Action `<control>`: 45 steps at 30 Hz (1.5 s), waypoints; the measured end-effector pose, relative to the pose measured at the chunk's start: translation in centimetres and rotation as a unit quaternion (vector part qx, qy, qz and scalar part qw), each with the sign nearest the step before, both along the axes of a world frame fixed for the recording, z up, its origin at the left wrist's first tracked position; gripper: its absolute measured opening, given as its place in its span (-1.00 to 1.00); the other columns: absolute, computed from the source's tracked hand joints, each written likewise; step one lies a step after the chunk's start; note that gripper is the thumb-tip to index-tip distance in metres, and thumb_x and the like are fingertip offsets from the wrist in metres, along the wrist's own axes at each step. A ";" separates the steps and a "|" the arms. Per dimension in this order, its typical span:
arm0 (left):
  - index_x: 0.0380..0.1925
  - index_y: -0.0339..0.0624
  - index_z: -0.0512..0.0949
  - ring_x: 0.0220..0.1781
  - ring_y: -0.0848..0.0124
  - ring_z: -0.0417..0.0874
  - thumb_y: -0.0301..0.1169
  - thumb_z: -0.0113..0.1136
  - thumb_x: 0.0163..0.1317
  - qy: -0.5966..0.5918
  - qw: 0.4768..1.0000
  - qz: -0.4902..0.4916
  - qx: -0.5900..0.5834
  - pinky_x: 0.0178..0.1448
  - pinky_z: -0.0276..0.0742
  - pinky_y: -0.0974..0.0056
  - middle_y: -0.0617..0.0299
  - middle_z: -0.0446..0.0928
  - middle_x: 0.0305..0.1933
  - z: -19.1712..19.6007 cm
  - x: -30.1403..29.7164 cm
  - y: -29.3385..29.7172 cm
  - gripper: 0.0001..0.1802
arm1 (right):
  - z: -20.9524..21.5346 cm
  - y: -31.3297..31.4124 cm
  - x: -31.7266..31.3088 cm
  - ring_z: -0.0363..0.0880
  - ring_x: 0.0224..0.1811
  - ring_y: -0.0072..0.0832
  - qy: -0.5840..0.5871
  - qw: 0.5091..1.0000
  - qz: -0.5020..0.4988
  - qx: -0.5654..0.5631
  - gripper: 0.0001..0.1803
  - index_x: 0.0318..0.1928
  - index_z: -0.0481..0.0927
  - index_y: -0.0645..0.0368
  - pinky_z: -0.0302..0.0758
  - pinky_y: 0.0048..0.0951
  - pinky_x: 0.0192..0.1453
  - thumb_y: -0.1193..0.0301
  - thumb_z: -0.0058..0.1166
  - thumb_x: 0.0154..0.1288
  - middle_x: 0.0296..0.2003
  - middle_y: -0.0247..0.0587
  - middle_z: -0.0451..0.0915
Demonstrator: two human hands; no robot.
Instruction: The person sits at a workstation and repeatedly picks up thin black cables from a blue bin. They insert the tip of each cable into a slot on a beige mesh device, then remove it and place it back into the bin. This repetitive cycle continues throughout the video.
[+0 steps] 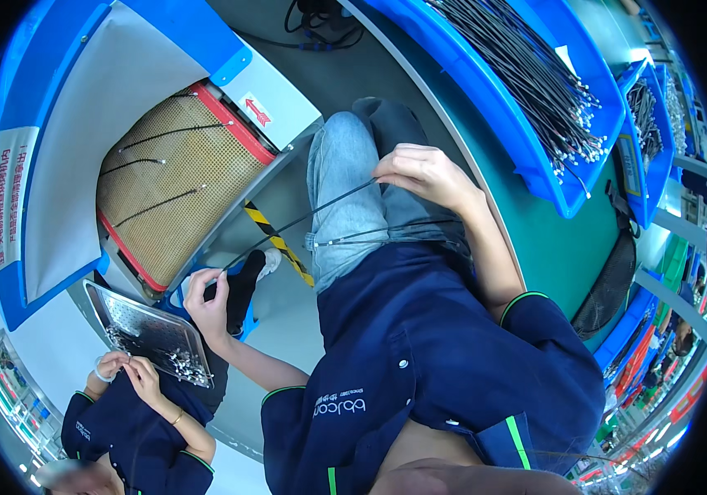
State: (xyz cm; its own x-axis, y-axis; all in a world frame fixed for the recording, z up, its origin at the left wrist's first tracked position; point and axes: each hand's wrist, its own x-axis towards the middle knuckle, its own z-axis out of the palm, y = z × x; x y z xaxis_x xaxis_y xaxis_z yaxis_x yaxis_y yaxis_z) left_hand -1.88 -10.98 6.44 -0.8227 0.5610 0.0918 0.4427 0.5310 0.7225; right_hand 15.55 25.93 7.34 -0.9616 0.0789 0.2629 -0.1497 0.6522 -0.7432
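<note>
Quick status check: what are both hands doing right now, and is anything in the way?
Left hand pinches one end of a thin black cable. Right hand grips its other end, more cables across the lap. Mesh conveyor belt ahead; nothing blocking.

I get bright, even overhead light with soft shadows and little glare. Fisheye bending curves the blue tray point(494, 91) and the worktop point(551, 239) edge, and black vignette fills the corners. The rim smears, blurring the far right shelves point(659, 346).

left hand point(207, 299) and right hand point(424, 172) holding thin black cable point(304, 219)
</note>
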 end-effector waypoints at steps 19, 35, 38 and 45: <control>-0.44 -0.31 0.56 -0.36 0.35 0.57 -0.64 0.29 -0.01 -0.012 1.000 0.009 -0.017 -0.19 0.45 0.33 0.17 0.57 -0.43 0.8 -0.1 -0.8 -0.89 | -0.7 -1.7 0.0 0.49 -0.50 -0.51 0.126 0.988 0.021 0.082 -0.73 -0.24 0.63 0.20 0.46 -0.46 -0.46 0.49 0.32 -0.04 -0.46 -0.34 0.57; -0.43 -0.33 0.53 -0.33 0.42 0.55 -0.65 0.26 0.05 0.004 1.000 -0.009 -0.006 -0.17 0.43 0.39 0.17 0.55 -0.39 1.9 -0.2 -1.6 -0.91 | -1.9 -2.4 0.5 0.48 -0.52 -0.46 0.080 0.996 0.040 0.025 -0.82 -0.37 0.64 0.23 0.45 -0.44 -0.47 0.46 0.35 -0.02 -0.46 -0.32 0.58; -0.43 -0.33 0.55 -0.35 0.38 0.56 -0.68 0.27 0.00 0.002 1.000 0.001 0.000 -0.17 0.45 0.35 0.16 0.56 -0.41 1.8 -0.2 -1.7 -0.88 | -1.8 -2.4 0.8 0.50 -0.51 -0.46 0.079 0.996 0.051 0.008 -0.84 -0.41 0.63 0.22 0.46 -0.44 -0.47 0.45 0.34 0.00 -0.47 -0.32 0.58; -0.43 -0.32 0.56 -0.37 0.36 0.56 -0.69 0.27 -0.03 -0.002 1.000 0.004 0.005 -0.18 0.46 0.34 0.16 0.57 -0.43 1.8 -0.6 -1.8 -0.86 | -1.4 -2.4 1.1 0.51 -0.48 -0.42 0.051 0.995 0.077 0.037 -0.82 -0.33 0.60 0.20 0.47 -0.42 -0.44 0.47 0.31 0.04 -0.45 -0.30 0.56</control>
State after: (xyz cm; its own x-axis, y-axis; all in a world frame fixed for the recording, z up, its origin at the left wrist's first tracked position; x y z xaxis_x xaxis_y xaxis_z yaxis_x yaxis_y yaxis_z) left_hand -2.49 -12.82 8.24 -0.8280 0.5527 0.0947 0.4357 0.5278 0.7291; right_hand 16.63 23.49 5.99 -0.9289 -0.0905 0.3590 -0.3239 0.6686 -0.6694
